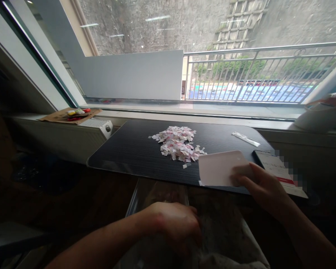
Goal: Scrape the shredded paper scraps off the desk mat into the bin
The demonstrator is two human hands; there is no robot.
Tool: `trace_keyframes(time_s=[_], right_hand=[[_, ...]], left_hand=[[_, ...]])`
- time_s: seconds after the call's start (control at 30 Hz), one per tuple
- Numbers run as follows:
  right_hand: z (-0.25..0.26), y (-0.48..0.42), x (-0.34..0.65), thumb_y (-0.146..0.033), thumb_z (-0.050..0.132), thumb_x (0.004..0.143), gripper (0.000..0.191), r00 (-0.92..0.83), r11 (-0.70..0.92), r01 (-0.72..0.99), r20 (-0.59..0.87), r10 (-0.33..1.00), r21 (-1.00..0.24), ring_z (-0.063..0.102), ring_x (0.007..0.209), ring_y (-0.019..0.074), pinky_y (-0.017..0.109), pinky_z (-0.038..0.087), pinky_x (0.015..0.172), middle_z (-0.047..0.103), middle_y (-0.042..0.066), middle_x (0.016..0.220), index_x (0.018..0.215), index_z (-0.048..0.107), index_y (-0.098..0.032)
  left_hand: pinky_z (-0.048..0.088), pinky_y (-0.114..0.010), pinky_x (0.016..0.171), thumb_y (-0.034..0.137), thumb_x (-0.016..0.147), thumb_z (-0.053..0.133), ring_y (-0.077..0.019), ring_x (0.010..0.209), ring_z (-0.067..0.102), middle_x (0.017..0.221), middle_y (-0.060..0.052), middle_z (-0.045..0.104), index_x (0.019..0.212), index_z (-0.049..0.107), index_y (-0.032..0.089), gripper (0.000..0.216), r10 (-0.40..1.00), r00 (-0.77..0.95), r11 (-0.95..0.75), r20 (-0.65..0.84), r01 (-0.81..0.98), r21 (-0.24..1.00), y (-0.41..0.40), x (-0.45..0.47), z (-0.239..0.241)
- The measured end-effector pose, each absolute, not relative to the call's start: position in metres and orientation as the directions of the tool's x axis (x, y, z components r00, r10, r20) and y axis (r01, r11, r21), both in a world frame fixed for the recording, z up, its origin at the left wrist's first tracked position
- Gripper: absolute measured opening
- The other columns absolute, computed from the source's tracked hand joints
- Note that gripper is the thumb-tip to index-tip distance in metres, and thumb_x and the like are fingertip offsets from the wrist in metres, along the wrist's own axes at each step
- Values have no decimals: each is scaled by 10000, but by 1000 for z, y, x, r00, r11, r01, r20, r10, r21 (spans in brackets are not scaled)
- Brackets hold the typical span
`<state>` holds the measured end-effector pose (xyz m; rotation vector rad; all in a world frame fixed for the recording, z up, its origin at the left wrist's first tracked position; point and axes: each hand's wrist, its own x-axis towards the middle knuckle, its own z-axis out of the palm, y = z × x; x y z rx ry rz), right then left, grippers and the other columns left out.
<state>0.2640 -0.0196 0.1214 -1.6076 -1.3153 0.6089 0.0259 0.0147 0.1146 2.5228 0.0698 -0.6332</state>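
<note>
My right hand (264, 185) grips a thin white board (220, 168) with rounded corners and a small hole, tilted over the table's front edge. A small white paper piece (201, 183) shows at the board's lower left corner. To the left of the board, a pile of small white and pink paper pieces (177, 144) lies on the black table (123, 149). Below the table's front edge, my left hand (177, 224) is bent downward with its fingers curled in shadow. It is over a clear plastic container (136, 198); what its fingers hold, if anything, is hidden.
On the table's right side lie a narrow clear-wrapped strip (245, 139) and a dark-edged box with a pale printed top (280, 172). A white radiator (72, 138) stands left, with cardboard (54, 116) and small colourful items on it. A window with railing (254, 74) lies behind.
</note>
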Motion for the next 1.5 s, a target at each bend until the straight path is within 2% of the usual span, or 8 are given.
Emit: trace_keyframes(time_s=[0.13,0.33,0.6,0.8,0.97,1.27,1.37,1.5], right_hand=[[120,-18,272,-325,682,740,125,346,1,386,146,927,-922,691,703,206,301,551,658,756,-9,754,842,712,-258],[108,-9,276,-329,759,710,181,305,-12,201,51,951,-980,696,741,197,290,560,697,768,-16,791,870,732,-249],[112,-12,280,-330,768,708,189,298,-12,157,35,954,-988,719,751,221,312,586,686,789,1,815,878,746,-253],[111,7,257,-368,751,755,193,373,113,305,228,899,-946,729,730,222,342,595,717,777,19,789,881,716,-227],[104,22,234,-413,696,794,223,312,177,418,324,893,-891,704,691,221,352,573,684,761,33,778,904,691,-218],[113,12,223,-393,643,806,192,261,182,491,343,902,-852,656,632,189,302,524,603,734,11,721,880,687,-221],[113,12,223,-395,632,813,189,222,182,504,330,917,-844,642,609,188,306,510,585,722,6,691,874,680,-223],[120,-1,244,-377,636,786,158,211,110,543,262,942,-832,644,609,189,302,513,574,732,1,707,839,698,-242]], left_hand=[[423,-320,679,297,790,725,-265,1103,601,1125,-72,725,1160,742,168,392,-47,880,-856,-472,208,474,14,25,121],[402,-328,647,334,796,733,-264,1062,614,1108,-77,714,1152,746,170,393,-44,868,-864,-495,216,455,13,27,126],[422,-318,653,313,803,713,-253,1048,614,1066,-73,720,1118,751,173,347,-38,881,-861,-471,211,462,14,26,123],[452,-324,718,253,786,681,-261,1053,610,1104,-66,727,1094,754,174,325,-48,902,-853,-430,187,487,16,25,113],[477,-339,758,284,769,683,-257,1009,625,1033,-60,733,1077,749,192,329,-45,928,-838,-369,166,519,18,23,100],[494,-352,870,289,805,636,-245,962,666,1000,-76,744,1010,737,159,262,-122,930,-836,-347,92,541,19,29,91],[507,-353,812,307,783,652,-254,944,664,947,-61,741,974,734,179,245,-113,929,-843,-354,99,529,18,31,91],[501,-345,785,321,759,684,-262,999,642,1017,-62,739,1039,741,182,318,-89,924,-851,-373,124,510,17,28,95]])
